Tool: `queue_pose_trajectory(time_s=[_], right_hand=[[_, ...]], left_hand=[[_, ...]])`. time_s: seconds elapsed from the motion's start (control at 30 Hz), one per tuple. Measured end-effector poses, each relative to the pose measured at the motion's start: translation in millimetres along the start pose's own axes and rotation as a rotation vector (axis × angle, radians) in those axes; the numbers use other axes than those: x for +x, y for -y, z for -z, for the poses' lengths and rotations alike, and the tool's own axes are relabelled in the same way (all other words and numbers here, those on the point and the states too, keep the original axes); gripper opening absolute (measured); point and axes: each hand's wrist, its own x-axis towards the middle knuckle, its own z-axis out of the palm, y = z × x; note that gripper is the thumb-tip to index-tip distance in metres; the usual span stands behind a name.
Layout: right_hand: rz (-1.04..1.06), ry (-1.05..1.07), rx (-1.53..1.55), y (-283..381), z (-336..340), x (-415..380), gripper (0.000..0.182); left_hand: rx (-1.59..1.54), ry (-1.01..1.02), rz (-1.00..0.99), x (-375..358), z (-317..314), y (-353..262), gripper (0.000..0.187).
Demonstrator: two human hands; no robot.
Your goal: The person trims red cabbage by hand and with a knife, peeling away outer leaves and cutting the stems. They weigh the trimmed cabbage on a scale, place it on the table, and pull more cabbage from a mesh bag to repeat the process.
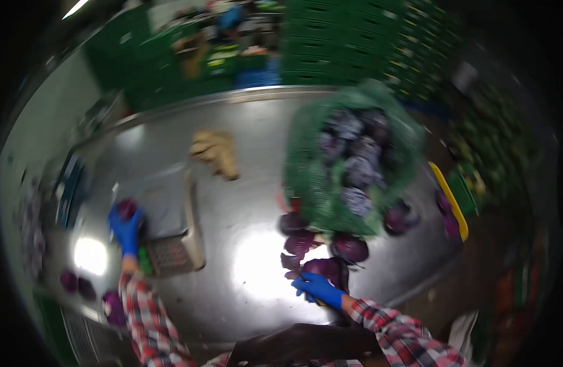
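Note:
My left hand (126,230), in a blue glove, is closed around a small red cabbage (127,209) at the left side of a scale (162,202) with a flat metal top. My right hand (321,289), also blue-gloved, is low at the right of centre with its fingers curled. A bit of yellow shows under it, but what it grips is blurred. Just beyond that hand lies a dark purple cabbage (327,269), with loose purple leaves (298,243) beside it. Another red cabbage (350,247) rests close by.
A green net sack (303,165) of red cabbages lies open on the steel table (232,214). A crumpled tan glove or cloth (215,150) is near the middle. Several cabbages (114,307) sit at the lower left. A yellow-rimmed crate (448,199) stands at the right, green crates (342,43) behind.

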Motion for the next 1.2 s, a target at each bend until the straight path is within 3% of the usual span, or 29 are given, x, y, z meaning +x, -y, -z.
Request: queue_pose_trajectory(time_s=[0.03,0.07,0.1,0.2,0.27,0.3,0.4,0.43,0.5,0.53,0.57,0.6,0.63,0.67,0.73,0.8,0.83,0.87,0.93,1.0,1.03,1.07,1.1,1.17,1.2], right_hand=[[0.03,-0.007,-0.06,-10.8,4.1,4.3,0.026],[-0.017,-0.012,-0.06,-22.0,7.3,6.4,0.028],[-0.02,-0.017,0.009,-21.5,6.4,2.3,0.028],[-0.071,-0.004,0.087,-13.9,6.3,0.2,0.03],[-0.058,0.0,-0.088,-10.2,1.7,3.0,0.031],[-0.148,0.089,-0.01,18.4,3.2,-6.5,0.031],[-0.083,-0.016,-0.254,30.2,5.9,-20.6,0.03],[0.002,0.014,-0.186,37.4,9.5,-30.8,0.029],[0.385,-0.093,-0.327,35.2,30.6,-30.3,0.028],[0.434,-0.152,-0.27,45.1,42.3,-39.2,0.028],[0.486,-0.21,-0.215,55.0,53.9,-48.3,0.027],[0.396,-0.269,-0.033,76.8,66.4,-63.6,0.027],[0.46,-0.252,0.137,78.9,88.5,-62.4,0.027],[0.52,-0.232,0.307,79.4,110.3,-61.6,0.027],[0.41,-0.409,0.253,87.4,145.0,-66.1,0.029],[0.402,-0.481,0.103,88.1,175.8,-63.3,0.03],[0.338,-0.467,0.051,94.7,188.8,-63.9,0.03],[0.275,-0.455,-0.003,101.0,201.6,-61.6,0.03],[0.383,-0.428,-0.014,111.5,227.1,-35.8,0.03],[0.387,-0.344,-0.065,151.3,252.5,-14.1,0.031],[0.595,-0.481,-0.457,156.1,278.1,16.5,0.033],[0.792,-0.611,-0.854,161.3,304.4,47.1,0.034],[0.809,-0.67,-0.78,186.7,322.9,43.3,0.035],[0.79,-0.711,-0.556,223.5,388.8,46.6,0.036],[0.763,-0.698,-0.411,227.8,420.7,54.7,0.036]], left_hand=[[-0.124,-0.057,-0.105,-7.7,-2.7,27.1,0.071],[-0.034,-0.083,-0.021,-33.0,21.0,-15.4,0.074],[-0.148,-0.112,-0.043,-62.1,37.1,-43.2,0.076],[-0.055,-0.007,-0.091,-148.4,67.2,-58.9,0.077],[0.162,0.062,-0.166,-200.3,80.2,-61.6,0.084],[0.203,0.157,-0.145,-219.2,87.0,-54.5,0.088],[0.425,0.415,-0.069,-249.3,107.2,-58.6,0.092],[0.517,0.49,-0.038,-253.8,111.6,-61.6,0.091],[0.611,0.453,-0.013,-253.8,111.4,-50.9,0.091],[0.657,0.436,0.005,-252.3,108.9,-40.4,0.091],[0.607,0.285,-0.138,-244.2,100.2,-20.0,0.077],[0.459,0.209,-0.189,-230.3,92.5,-56.4,0.065],[0.313,0.131,-0.238,-207.1,75.2,-113.7,0.054],[0.15,0.165,-0.282,-193.5,54.0,-163.2,0.046],[-0.217,0.337,-0.334,-175.7,10.9,-276.2,0.039],[-0.305,0.503,-0.659,-177.7,-46.7,-361.9,0.04],[-0.508,0.683,-0.749,-174.4,-72.0,-415.6,0.035],[-0.499,0.656,-0.955,-178.0,-105.4,-445.4,0.03],[-0.529,0.728,-1.005,-185.1,-159.6,-484.8,0.026],[-0.522,0.864,-0.75,-177.1,-210.0,-493.2,0.026],[-0.515,0.927,-0.622,-172.6,-236.3,-495.5,0.026],[-0.477,0.845,-0.587,-160.9,-262.4,-486.8,0.028],[-0.357,0.875,-0.504,-141.1,-261.2,-496.0,0.03],[-0.056,0.729,-0.564,-106.2,-273.4,-494.1,0.028],[-0.102,0.632,-0.539,-97.4,-278.5,-496.4,0.027]])
